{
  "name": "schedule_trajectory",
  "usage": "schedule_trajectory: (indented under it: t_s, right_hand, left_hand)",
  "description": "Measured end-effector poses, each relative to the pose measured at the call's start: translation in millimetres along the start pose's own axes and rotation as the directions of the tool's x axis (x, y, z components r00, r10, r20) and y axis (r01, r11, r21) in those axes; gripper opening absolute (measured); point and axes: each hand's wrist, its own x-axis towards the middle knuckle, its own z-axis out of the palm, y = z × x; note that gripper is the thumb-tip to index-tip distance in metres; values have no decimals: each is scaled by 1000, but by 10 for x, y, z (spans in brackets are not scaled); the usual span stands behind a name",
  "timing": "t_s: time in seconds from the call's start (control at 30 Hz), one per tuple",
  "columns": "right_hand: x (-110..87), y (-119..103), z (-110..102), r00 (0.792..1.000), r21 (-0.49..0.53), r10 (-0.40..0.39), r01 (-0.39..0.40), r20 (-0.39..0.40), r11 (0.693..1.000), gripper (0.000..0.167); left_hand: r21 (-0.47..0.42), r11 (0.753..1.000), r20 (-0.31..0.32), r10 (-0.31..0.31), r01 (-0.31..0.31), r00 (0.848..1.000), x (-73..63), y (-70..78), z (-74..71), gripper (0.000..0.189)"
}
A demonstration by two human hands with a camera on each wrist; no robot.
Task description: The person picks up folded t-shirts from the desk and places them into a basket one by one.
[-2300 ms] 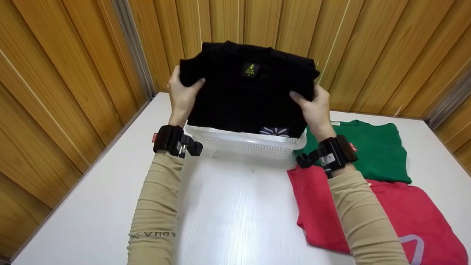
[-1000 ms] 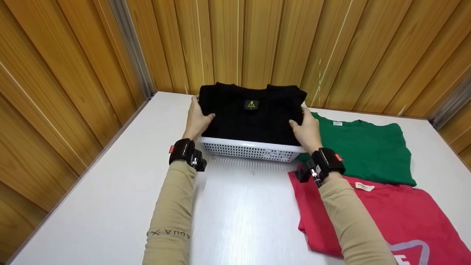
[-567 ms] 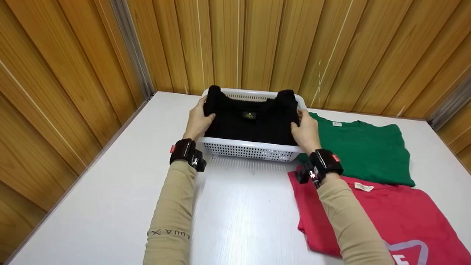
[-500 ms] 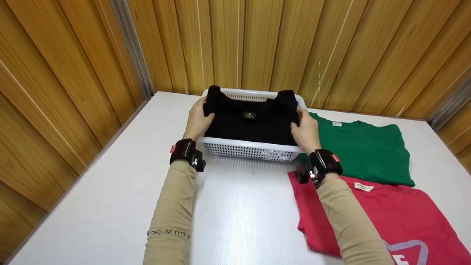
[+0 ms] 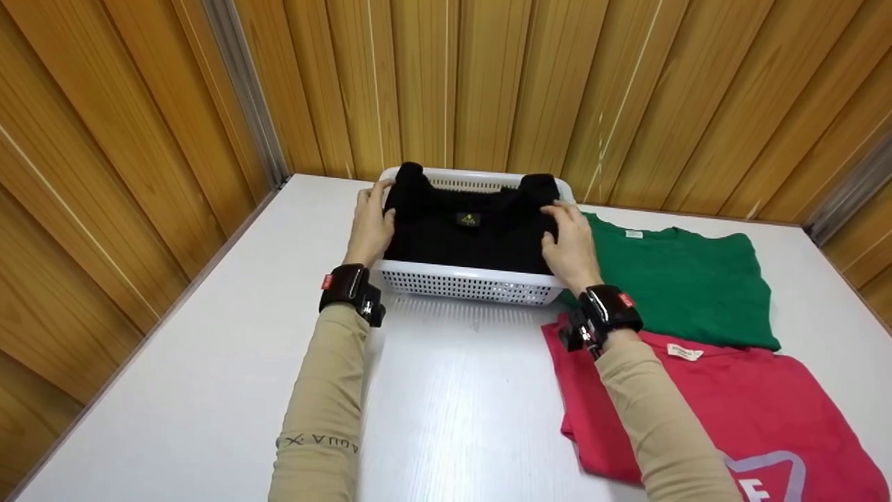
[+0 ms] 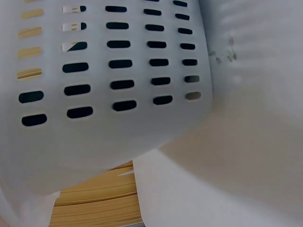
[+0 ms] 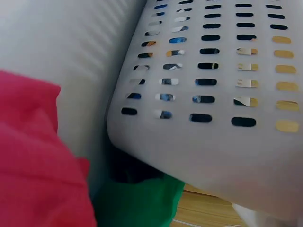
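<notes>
Black shirt (image 5: 467,247) is lying folded in the white basket (image 5: 474,284), in the upper middle of the frame, its collar side turning up against the far end and its label (image 5: 467,219) facing the camera. Its upper corners are standing proud at the back, probably because the fold is a little long for the basket and the back wall is propping it.

Left hand (image 5: 369,226) is resting at the basket's left side, fingers loosely extended along the cloth's edge, thumb sitting apart from them; no firm pinch is showing. Right hand (image 5: 573,240) is lying over the right rim, its fingers relaxing in a slight bend with the tips touching the cloth, and it too is not visibly gripping. One hand is sitting at each end, which seems to be keeping the fold even between the basket walls. Both wrist views are showing mostly the slotted basket wall, and the fingers' undersides are staying out of sight there.

Green shirt (image 5: 690,289) is lying flat at the right of the frame, just beside the basket, and red shirt (image 5: 766,404) is spreading below it at the lower right, their edges meeting. Both are lying with necklines toward the top of the frame, perhaps for easy handling. White table (image 5: 439,411) is bearing everything, and a wood-look wall (image 5: 488,84) is closing off the top of the frame.
</notes>
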Motion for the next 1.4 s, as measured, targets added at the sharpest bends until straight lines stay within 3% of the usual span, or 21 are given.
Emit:
schedule_trajectory:
  t_s: [0.07, 0.17, 0.27, 0.37, 0.47, 0.57, 0.63, 0.7, 0.8, 0.97, 1.1, 1.2, 1.4]
  right_hand:
    - [-11, -6, 5, 999, -50, -12, 14, 39, 999, 33]
    - [-19, -10, 0, 993, -123, 30, -16, 113, 992, 31]
    - [5, -18, -32, 989, -94, 54, -41, 137, 995, 32]
    - [34, -36, -91, 995, 29, 48, -51, 87, 998, 29]
    - [28, -55, -185, 998, 133, 59, -62, 24, 989, 27]
    - [-11, -67, -308, 998, 147, 61, -64, 28, 987, 26]
    - [-36, -66, -392, 998, 139, 45, -50, 40, 989, 26]
    - [-71, -63, -477, 999, 127, 15, -21, 48, 992, 27]
    - [-142, -39, -586, 999, 117, -31, 27, 37, 993, 29]
    - [-350, 18, -752, 995, 80, -97, 97, -1, 992, 29]
    - [-557, 61, -907, 991, 36, -135, 135, 2, 990, 31]
    - [-698, 90, -1039, 991, 15, -131, 131, -4, 991, 32]
    - [-890, 194, -1249, 994, -16, -98, 98, -47, 995, 34]
  left_hand:
    - [14, 1000, -1, -1, 1, 1000, -10, -1, 5, 36]
    - [37, 999, -10, 1, -1, 1000, -19, -4, 21, 31]
    - [37, 998, -96, 55, -52, 994, -1, 16, 42, 30]
    - [61, 986, -204, 166, -157, 965, 11, 65, 65, 27]
    - [120, 960, -242, 274, -252, 931, -11, 132, 101, 24]
    - [183, 929, -206, 357, -322, 911, -64, 229, 153, 21]
    - [203, 913, -164, 388, -354, 907, -108, 314, 195, 21]
    - [212, 903, -114, 401, -372, 909, -154, 406, 251, 22]
    - [201, 909, -42, 381, -366, 924, -252, 552, 343, 25]
    - [165, 916, 23, 368, -366, 930, -478, 794, 517, 30]
    - [107, 924, 55, 364, -368, 930, -708, 1000, 653, 30]
    - [5, 932, 109, 360, -363, 926, -857, 1142, 756, 29]
    - [-168, 943, 249, 322, -286, 913, -1051, 1299, 925, 28]
